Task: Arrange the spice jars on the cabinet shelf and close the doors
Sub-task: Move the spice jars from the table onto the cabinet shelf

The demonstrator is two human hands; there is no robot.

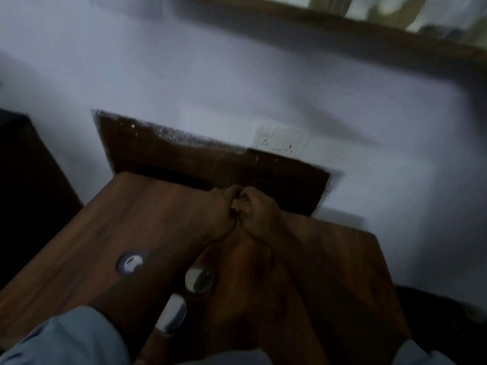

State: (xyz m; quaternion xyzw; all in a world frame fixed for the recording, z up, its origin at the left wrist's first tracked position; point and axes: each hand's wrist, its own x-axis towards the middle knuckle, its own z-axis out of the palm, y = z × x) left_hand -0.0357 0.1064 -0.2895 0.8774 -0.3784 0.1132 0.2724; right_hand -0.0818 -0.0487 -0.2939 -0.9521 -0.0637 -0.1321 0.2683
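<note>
The view is dim and blurred. Two brown wooden cabinet doors, the left door [105,227] and the right door [342,259], meet in the middle of the view. My left hand [224,206] and my right hand [257,210] touch each other at the far end of that seam. Their fingers are curled, each seemingly over the inner edge of its door. A round shiny piece [130,262] sits on the left door. Two more pale shiny shapes [199,277] [171,314] show between my forearms; whether they are spice jars I cannot tell.
A pale wall [263,83] fills the background, with a dark wooden panel [184,159] and a white switch plate [280,139] on it. A dark piece of furniture [23,180] stands at the left. A wooden ledge [342,30] runs across the top right.
</note>
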